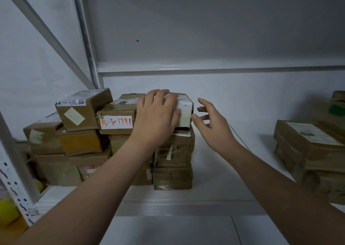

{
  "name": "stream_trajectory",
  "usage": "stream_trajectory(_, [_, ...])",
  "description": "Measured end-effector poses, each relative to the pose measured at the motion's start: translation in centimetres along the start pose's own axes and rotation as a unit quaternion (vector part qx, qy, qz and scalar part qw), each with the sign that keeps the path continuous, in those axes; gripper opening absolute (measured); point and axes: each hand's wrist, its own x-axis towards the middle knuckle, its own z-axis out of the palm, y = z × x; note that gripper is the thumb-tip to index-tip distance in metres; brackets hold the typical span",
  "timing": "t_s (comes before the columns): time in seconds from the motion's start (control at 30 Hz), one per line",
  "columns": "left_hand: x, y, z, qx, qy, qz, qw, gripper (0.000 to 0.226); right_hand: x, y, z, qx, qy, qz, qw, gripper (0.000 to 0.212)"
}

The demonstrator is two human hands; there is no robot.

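Observation:
A small cardboard parcel with a white shipping label [184,112] sits on top of a stack of brown parcels on the white shelf [214,170]. My left hand [158,116] lies over its top and front face, fingers spread and bent on the label. Just right of the parcel, my right hand [211,121] hovers with fingers spread; its thumb tip is at the parcel's right edge, and I cannot tell whether it touches.
More brown parcels are piled to the left, one with an orange handwritten label [116,122]. Another parcel stack [308,151] stands at the far right. A white shelf upright [87,39] rises behind the pile, and an upper shelf [205,67] spans above. Yellow items [7,211] lie lower left.

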Motion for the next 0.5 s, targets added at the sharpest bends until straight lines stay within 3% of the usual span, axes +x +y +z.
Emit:
stream_trajectory(0.27, [0.3, 7.5, 0.9, -0.069, 0.016, 0.067, 0.995, 0.038, -3.4, 3.4, -7.0, -0.132, 0.065, -0.002, 0.989, 0.036])
stream_trajectory(0.5, [0.1, 18.0, 4.5, -0.161, -0.005, 0.099, 0.982, 0.034, -7.7, 6.7, -17.8, -0.241, 0.096, 0.02, 0.965, 0.027])
